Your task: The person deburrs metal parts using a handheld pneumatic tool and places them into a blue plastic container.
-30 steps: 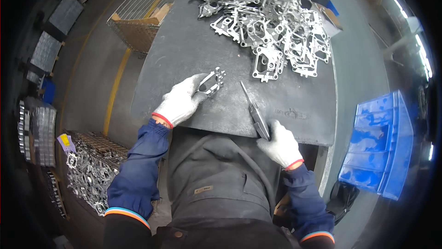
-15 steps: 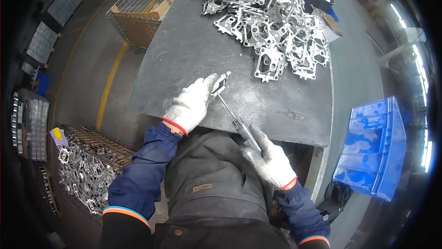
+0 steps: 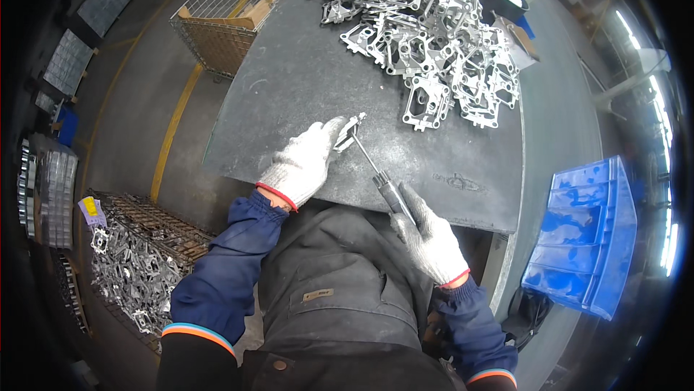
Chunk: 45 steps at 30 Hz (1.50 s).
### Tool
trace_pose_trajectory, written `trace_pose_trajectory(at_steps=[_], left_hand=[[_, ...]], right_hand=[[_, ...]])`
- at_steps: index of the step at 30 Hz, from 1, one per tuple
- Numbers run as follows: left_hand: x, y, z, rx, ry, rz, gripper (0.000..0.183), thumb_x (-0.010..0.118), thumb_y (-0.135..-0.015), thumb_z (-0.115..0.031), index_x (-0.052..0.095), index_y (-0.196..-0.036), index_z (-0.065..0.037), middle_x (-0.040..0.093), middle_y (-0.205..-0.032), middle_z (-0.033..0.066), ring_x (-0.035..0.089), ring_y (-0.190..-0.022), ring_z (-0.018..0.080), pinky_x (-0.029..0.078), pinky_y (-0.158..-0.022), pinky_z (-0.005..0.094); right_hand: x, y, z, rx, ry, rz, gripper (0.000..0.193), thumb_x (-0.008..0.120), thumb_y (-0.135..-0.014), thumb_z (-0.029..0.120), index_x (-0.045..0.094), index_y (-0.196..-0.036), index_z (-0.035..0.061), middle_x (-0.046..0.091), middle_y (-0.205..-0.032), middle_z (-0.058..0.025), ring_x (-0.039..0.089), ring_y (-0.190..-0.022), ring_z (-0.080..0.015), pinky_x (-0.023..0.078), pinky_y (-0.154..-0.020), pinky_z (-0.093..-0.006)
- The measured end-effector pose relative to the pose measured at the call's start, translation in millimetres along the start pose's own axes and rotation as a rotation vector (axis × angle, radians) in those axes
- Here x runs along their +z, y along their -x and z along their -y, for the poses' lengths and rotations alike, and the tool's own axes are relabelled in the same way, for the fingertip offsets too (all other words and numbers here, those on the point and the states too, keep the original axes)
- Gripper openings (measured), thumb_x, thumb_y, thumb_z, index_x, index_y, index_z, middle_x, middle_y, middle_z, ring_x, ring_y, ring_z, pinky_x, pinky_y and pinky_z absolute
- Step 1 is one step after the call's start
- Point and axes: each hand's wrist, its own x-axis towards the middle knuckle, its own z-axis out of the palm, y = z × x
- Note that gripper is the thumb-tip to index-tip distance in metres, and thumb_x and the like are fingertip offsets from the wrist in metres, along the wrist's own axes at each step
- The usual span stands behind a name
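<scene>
My left hand (image 3: 298, 160), in a white knit glove, is clamped on one small silvery metal frame (image 3: 345, 135), held over the dark, scuffed table (image 3: 282, 95) near its front edge. My right hand (image 3: 434, 243), gloved alike, is closed around one gray tool (image 3: 391, 192) whose thin, straight rod reaches the frame; from this distance, its tip seems to touch it. Beyond lies one heap of pierced frames (image 3: 412, 48), too tangled for me to count. Farther out: one round black bucket (image 3: 504, 12), one blue plastic bin (image 3: 575, 228), two wire baskets (image 3: 213, 48).
</scene>
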Motion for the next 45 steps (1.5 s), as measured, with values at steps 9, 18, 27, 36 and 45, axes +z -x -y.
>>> trace_pose_trajectory(at_steps=[9, 18, 27, 36, 45], left_hand=[[-44.7, -36.9, -22.4, -0.214, -0.029, 0.073, 0.086, 0.079, -0.087, -0.042, 0.046, -0.160, -0.012, 0.055, -0.156, 0.0185, 0.059, -0.139, 0.0379, 0.049, -0.114, 0.0450], [-50.3, -74.7, -20.5, -0.233, -0.031, 0.276, 0.059, 0.066, -0.098, -0.050, 0.061, -0.146, -0.016, 0.073, -0.133, 0.0160, 0.070, -0.124, 0.0317, 0.053, -0.105, 0.0431], [-28.8, -32.4, -28.8, 0.012, -0.087, 0.114, 0.037, 0.064, -0.102, -0.037, 0.073, -0.130, -0.013, 0.079, -0.110, 0.0133, 0.076, -0.104, 0.0332, 0.059, -0.092, 0.0387], [-8.5, -23.4, -27.8, 0.010, 0.018, -0.001, 0.033, 0.067, -0.102, -0.036, 0.075, -0.123, -0.011, 0.079, -0.100, 0.0110, 0.078, -0.094, 0.0293, 0.059, -0.084, 0.0371], [-10.5, -22.8, -31.0, 0.055, -0.035, -0.033, 0.032, 0.067, -0.103, -0.036, 0.074, -0.123, -0.012, 0.078, -0.101, 0.0149, 0.077, -0.095, 0.0324, 0.059, -0.084, 0.0388]], right_hand=[[3.8, 20.7, -13.5, 0.037, -0.071, -0.100, 0.059, 0.076, -0.098, 0.026, 0.056, -0.149, 0.0043, 0.079, -0.117, -0.0156, 0.077, -0.110, -0.0264, 0.058, -0.097, -0.0350], [4.1, 20.6, -21.3, 0.095, 0.012, -0.043, 0.061, 0.075, -0.098, 0.038, 0.057, -0.148, 0.0058, 0.077, -0.120, -0.0199, 0.074, -0.113, -0.0376, 0.058, -0.093, -0.0408], [-18.1, 27.7, 23.1, -0.112, 0.325, 0.079, 0.070, 0.072, -0.098, 0.046, 0.052, -0.154, 0.0084, 0.075, -0.101, -0.0241, 0.075, -0.093, -0.0421, 0.059, -0.082, -0.0466], [-15.3, 33.8, 40.7, -0.100, 0.549, 0.058, 0.057, 0.063, -0.105, 0.043, 0.054, -0.152, 0.0131, 0.073, -0.090, -0.0215, 0.074, -0.080, -0.0404, 0.059, -0.070, -0.0494], [-8.4, 31.7, 30.1, -0.191, 0.399, 0.018, 0.052, 0.062, -0.106, 0.037, 0.055, -0.151, 0.0122, 0.074, -0.089, -0.0217, 0.073, -0.081, -0.0417, 0.058, -0.071, -0.0510]])
